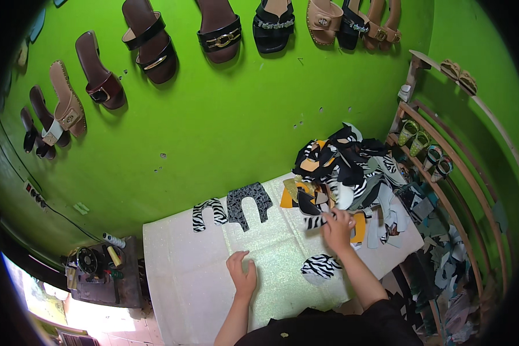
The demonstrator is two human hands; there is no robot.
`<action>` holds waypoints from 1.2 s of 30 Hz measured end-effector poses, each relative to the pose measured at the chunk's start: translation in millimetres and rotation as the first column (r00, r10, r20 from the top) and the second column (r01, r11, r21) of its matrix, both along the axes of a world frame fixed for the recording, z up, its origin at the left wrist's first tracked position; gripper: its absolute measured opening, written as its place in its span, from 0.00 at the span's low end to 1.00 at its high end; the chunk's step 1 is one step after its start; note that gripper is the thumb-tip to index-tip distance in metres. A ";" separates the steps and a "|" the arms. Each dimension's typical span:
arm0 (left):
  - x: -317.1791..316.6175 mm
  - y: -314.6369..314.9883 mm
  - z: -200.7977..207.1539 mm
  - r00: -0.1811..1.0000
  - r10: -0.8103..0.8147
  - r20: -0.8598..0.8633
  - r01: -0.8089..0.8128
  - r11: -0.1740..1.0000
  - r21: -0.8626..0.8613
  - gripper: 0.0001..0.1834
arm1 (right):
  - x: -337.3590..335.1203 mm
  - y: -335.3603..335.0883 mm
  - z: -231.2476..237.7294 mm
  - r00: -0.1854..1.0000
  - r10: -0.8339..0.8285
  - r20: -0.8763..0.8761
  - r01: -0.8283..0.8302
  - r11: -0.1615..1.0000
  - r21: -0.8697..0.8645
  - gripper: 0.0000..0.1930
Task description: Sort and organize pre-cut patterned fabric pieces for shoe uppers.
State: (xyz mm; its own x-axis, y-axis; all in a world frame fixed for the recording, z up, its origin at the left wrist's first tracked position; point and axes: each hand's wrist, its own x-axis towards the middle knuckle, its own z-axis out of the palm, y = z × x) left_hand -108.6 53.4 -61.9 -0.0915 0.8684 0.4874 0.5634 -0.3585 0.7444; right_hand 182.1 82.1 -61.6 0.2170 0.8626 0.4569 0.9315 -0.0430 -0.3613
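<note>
My right hand (338, 229) has its fingers closed on a zebra-striped piece (313, 222) at the front of a heap of cut scraps (343, 167). My left hand (241, 272) is over the pale glittery table covering (184, 277), fingers apart and holding nothing. Beyond it lie a zebra-striped U-shaped piece (197, 218) and a larger dark grey patterned U-shaped piece (234, 214), side by side. Between my forearms, nearer the right one, is a rounded zebra-striped piece (320, 267) with a whitish lower edge. Whether my hands touch the table I cannot tell.
Sandals (222, 43) hang in a row on the green wall. At the right, a wooden rack (444, 196) holds several shoes (420, 142), with more scraps (458, 311) low down. A sewing machine (87, 260) and thread spools (114, 241) stand at the left.
</note>
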 end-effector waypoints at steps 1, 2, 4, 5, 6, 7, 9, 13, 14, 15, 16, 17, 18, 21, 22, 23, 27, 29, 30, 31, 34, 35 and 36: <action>5.2 0.9 6.9 0.999 -0.019 0.027 0.018 1.000 0.004 0.15 | -12.3 -11.1 3.3 1.000 0.016 0.020 -0.016 0.999 0.028 0.16; 9.2 0.6 12.9 0.998 -0.037 0.054 0.037 0.999 0.008 0.15 | -22.0 -22.9 5.8 0.995 0.079 -0.055 -0.078 0.997 0.015 0.17; 13.8 -4.3 22.6 0.996 -0.061 0.064 0.061 0.998 0.005 0.16 | -42.5 -44.3 15.6 0.972 0.170 -0.160 -0.172 0.985 -0.002 0.17; 15.3 -5.5 25.6 0.993 -0.089 0.074 0.089 0.996 0.000 0.18 | -50.0 -53.2 21.8 0.958 0.237 -0.162 -0.237 0.971 0.018 0.18; 16.0 -6.0 27.9 0.993 -0.089 0.076 0.090 0.996 -0.003 0.18 | -55.2 -60.2 28.3 0.936 0.305 -0.178 -0.295 0.952 0.083 0.19; 15.2 -6.3 29.9 0.991 -0.125 0.036 0.126 0.992 -0.007 0.20 | -60.1 -65.5 33.4 0.908 0.374 -0.189 -0.350 0.925 0.148 0.19; 9.5 -6.9 30.2 0.988 -0.152 -0.001 0.152 0.988 -0.016 0.23 | -70.2 -69.6 41.8 0.851 0.483 -0.207 -0.442 0.871 0.215 0.19; -11.9 -4.0 6.2 0.907 -0.406 0.114 0.421 0.847 -0.325 0.38 | -83.3 -78.8 50.3 0.622 0.709 -0.333 -0.605 0.705 0.370 0.13; -15.1 -4.7 0.0 0.765 -0.391 0.512 0.612 0.691 -0.386 0.39 | -88.4 -77.6 48.8 0.441 0.790 -0.425 -0.658 0.607 0.446 0.12; -18.1 -6.9 -3.4 0.512 -0.251 0.822 0.788 0.519 -0.333 0.40 | -93.8 -80.0 52.6 0.309 0.809 -0.500 -0.690 0.552 0.467 0.12; -21.0 -9.0 -6.3 0.439 -0.304 0.846 0.810 0.541 -0.226 0.34 | -99.3 -81.6 54.7 0.265 0.817 -0.513 -0.705 0.527 0.475 0.12; -28.5 -11.2 -7.4 0.441 -0.294 0.848 0.802 0.553 -0.226 0.34 | -103.7 -82.4 56.2 0.218 0.822 -0.525 -0.718 0.500 0.484 0.12; -37.4 -12.8 -1.5 0.349 -0.263 0.899 0.861 0.469 -0.197 0.28 | -104.6 -80.4 58.2 0.235 0.848 -0.475 -0.759 0.465 0.455 0.12; -45.5 -18.9 24.0 0.438 -0.209 0.875 0.781 0.571 -0.255 0.13 | -105.4 -79.6 57.1 0.432 0.826 -0.362 -0.775 0.546 0.320 0.15; -49.6 -18.8 25.6 0.519 -0.224 0.825 0.726 0.625 -0.287 0.13 | -110.0 -76.5 47.8 0.483 0.798 -0.360 -0.695 0.599 0.397 0.20; -54.3 -18.6 26.9 0.597 -0.231 0.768 0.666 0.677 -0.314 0.13 | -112.6 -74.8 47.3 0.472 0.804 -0.360 -0.704 0.590 0.396 0.20; -72.4 -16.8 43.4 0.675 -0.205 0.709 0.547 0.784 -0.294 0.15 | -117.1 -56.9 28.6 0.338 0.391 -0.856 -0.583 0.801 0.136 0.29; -81.3 -8.8 41.4 0.724 -0.136 0.676 0.468 0.818 -0.336 0.17 | -124.3 -45.7 18.3 0.147 0.111 -0.983 -0.729 0.684 -0.031 0.30; -85.7 -3.4 40.2 0.725 -0.135 0.675 0.462 0.823 -0.331 0.17 | -131.6 -41.9 9.5 0.258 0.189 -0.947 -0.758 0.647 -0.077 0.35; -90.7 4.2 36.2 0.726 -0.137 0.674 0.458 0.827 -0.326 0.17 | -139.3 -33.2 -0.3 0.257 0.197 -0.946 -0.761 0.645 -0.073 0.35; -109.3 33.7 22.8 0.761 -0.060 0.646 0.323 0.898 -0.298 0.15 | -171.9 -2.0 -19.5 0.317 0.070 -0.946 -0.830 0.503 -0.241 0.39; -115.9 46.2 18.5 0.760 -0.007 0.649 0.281 0.905 -0.319 0.14 | -181.8 11.1 -26.1 0.316 0.079 -0.945 -0.831 0.505 -0.235 0.39; -122.0 62.3 8.8 0.757 0.001 0.653 0.262 0.916 -0.305 0.14 | -190.8 26.4 -38.3 0.227 0.013 -0.974 -0.858 0.476 -0.194 0.39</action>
